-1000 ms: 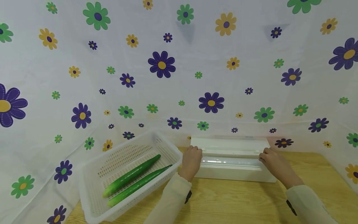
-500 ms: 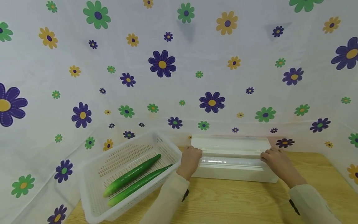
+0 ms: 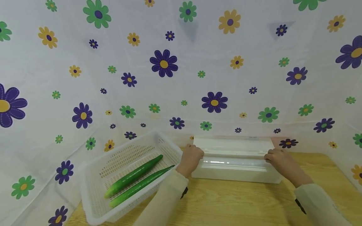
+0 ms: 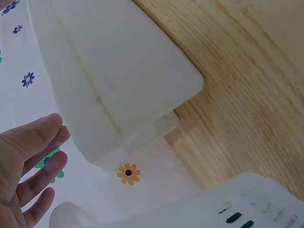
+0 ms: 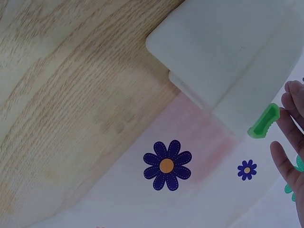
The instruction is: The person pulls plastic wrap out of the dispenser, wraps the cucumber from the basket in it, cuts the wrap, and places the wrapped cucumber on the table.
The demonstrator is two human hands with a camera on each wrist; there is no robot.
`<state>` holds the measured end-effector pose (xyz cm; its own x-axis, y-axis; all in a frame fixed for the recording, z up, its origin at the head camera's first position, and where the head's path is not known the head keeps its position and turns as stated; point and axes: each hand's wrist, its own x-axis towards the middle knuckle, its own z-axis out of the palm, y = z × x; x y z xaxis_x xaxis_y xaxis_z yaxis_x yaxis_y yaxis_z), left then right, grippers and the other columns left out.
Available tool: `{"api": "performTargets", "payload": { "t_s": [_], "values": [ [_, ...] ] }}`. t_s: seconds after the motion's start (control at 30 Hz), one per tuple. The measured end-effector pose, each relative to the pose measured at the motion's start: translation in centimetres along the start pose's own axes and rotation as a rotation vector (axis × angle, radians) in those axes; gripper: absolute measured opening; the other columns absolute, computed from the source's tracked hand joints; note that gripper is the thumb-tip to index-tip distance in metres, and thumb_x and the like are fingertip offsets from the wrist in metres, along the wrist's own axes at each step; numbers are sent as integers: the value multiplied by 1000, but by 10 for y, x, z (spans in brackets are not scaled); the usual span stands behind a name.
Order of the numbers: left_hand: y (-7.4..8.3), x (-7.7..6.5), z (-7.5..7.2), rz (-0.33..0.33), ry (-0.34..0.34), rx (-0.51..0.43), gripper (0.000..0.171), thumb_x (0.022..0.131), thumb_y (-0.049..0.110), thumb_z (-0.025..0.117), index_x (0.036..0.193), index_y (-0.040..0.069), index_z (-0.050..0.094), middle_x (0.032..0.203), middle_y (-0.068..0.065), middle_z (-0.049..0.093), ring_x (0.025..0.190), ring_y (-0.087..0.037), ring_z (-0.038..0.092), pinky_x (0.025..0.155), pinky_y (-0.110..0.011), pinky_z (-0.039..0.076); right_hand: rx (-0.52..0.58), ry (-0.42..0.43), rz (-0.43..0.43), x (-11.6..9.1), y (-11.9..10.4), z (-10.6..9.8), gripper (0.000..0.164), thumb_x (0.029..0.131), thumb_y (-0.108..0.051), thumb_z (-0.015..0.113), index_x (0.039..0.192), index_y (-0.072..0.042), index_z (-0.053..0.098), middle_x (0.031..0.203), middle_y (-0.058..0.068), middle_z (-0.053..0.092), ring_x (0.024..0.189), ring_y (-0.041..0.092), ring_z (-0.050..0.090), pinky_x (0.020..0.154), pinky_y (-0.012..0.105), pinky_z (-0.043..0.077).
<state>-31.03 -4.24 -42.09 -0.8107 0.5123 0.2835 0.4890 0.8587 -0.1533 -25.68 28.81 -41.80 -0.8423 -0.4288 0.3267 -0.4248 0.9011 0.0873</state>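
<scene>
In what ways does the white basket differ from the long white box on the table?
The basket has perforated walls; the box has solid ones. The basket is turned diagonally, while the box lies nearly straight across the table. The basket holds two cucumbers; the box holds a shiny clear roll. Both are whitish and open at the top.

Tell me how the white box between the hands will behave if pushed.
The box is probably stiff: its end walls look flat, without visible dents. It seems unlikely to roll, being long and flat-sided on the table. It may slide easily, since its surface shows little texture.
</scene>
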Motion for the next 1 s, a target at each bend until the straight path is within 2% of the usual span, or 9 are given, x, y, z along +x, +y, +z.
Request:
{"api": "performTargets", "payload": {
  "t_s": [0.23,0.43,0.53,0.67,1.0],
  "values": [
    [-3,3,2,15,10,72,8,84,16,67,85,21,73,80,5,72,71,-11,59,79,-29,47,-21,-8,-8,-1,1,-1,17,75,6,70,87,-6,69,85,9,69,79,25,63,79,47,52],
    [-1,0,4,21,121,93,9,88,15,64,90,16,72,84,2,72,78,-14,63,77,-30,50,-44,19,-8,-6,2,2,19,77,8,68,93,-3,66,92,14,69,87,30,64,83,49,52],
    [-1,-1,6,21,172,108,9,90,16,62,90,15,71,85,1,72,79,-15,63,76,-30,51,-56,50,-12,-7,3,3,19,78,8,67,94,-2,65,93,15,69,88,31,63,83,49,52],
    [-2,-1,8,8,193,112,10,91,20,60,92,15,69,87,1,71,82,-16,64,79,-32,51,-57,84,-4,-6,4,3,19,78,10,65,93,-1,64,92,15,68,88,31,62,80,50,52],
    [-7,-4,6,18,279,123,10,90,25,61,88,16,67,83,2,69,80,-15,62,77,-30,50,-61,274,-57,-5,11,9,14,73,4,69,81,-3,61,79,11,65,75,28,61,67,46,51]
  ]
}}
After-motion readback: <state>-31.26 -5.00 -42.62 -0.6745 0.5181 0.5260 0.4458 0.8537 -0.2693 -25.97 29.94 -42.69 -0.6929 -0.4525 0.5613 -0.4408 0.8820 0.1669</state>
